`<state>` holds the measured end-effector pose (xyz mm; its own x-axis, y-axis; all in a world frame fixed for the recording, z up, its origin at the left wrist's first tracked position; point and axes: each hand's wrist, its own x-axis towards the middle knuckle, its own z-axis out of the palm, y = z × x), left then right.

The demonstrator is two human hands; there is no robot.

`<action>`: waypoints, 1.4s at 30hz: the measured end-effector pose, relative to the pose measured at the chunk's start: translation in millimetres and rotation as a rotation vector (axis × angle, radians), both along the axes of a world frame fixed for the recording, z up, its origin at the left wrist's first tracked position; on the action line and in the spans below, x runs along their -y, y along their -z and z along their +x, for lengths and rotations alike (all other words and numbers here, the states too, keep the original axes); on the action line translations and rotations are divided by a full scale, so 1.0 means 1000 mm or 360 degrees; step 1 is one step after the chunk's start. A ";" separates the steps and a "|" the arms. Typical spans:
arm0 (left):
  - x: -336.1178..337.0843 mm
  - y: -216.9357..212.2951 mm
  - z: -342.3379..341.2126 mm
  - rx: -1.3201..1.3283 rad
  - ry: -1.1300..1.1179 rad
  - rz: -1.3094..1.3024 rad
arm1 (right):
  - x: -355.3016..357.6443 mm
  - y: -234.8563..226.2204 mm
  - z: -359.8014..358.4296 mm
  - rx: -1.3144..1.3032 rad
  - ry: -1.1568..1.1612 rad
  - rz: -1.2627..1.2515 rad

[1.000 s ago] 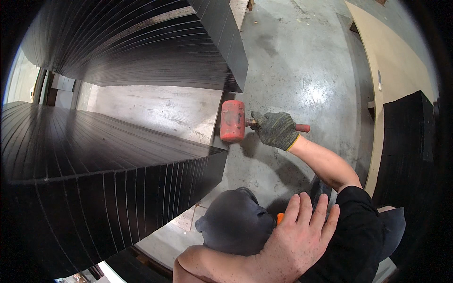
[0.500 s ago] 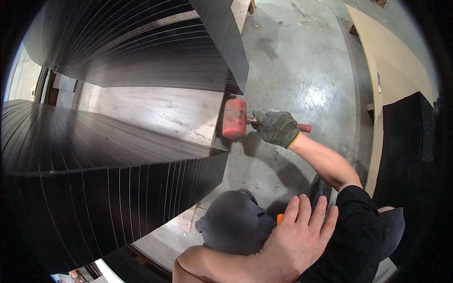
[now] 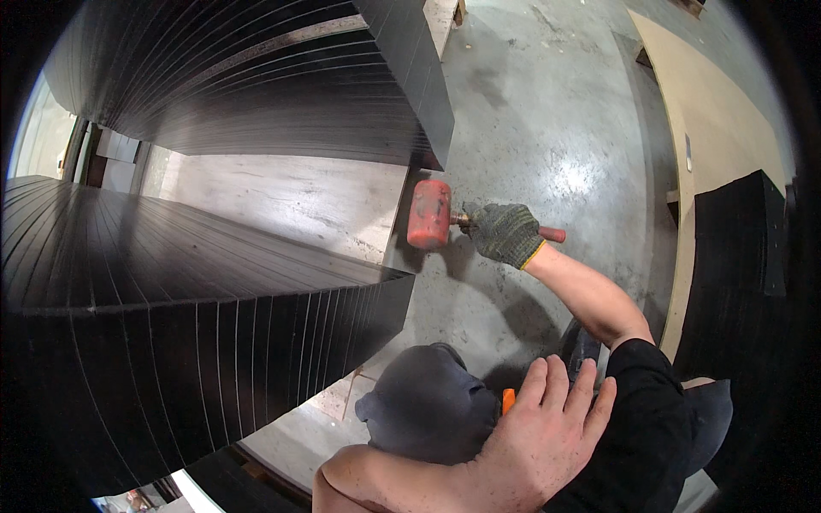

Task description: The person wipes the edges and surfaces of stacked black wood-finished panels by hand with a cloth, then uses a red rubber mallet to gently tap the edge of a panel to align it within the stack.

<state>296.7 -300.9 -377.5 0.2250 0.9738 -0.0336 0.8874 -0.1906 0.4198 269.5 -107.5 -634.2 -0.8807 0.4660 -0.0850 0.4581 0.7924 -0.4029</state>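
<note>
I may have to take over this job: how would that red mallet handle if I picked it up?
The red mallet is probably head-heavy: its thick head dwarfs the thin handle gripped by the gloved right hand. The head looks like rubber, so likely tough, not fragile. Its rounded shape suggests it might roll if laid down on the concrete floor.

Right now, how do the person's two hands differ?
The right hand wears a knit work glove; the left hand is bare. The right hand grips the handle of a red mallet, arm stretched toward the far black panel stack; the left hand lies open and flat, close in, holding nothing. Both belong to one person.
</note>
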 end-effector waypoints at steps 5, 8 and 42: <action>-0.003 -0.003 -0.001 -0.0025 0.0027 -0.0002 | 0.000 0.016 0.000 -0.0043 0.0006 0.0122; -0.003 -0.002 -0.002 0.0008 0.0032 0.0000 | 0.006 0.010 0.002 -0.0295 -0.0089 0.0223; 0.001 0.008 0.002 0.0058 -0.0030 0.0170 | 0.002 0.004 0.000 -0.0449 0.0115 0.0122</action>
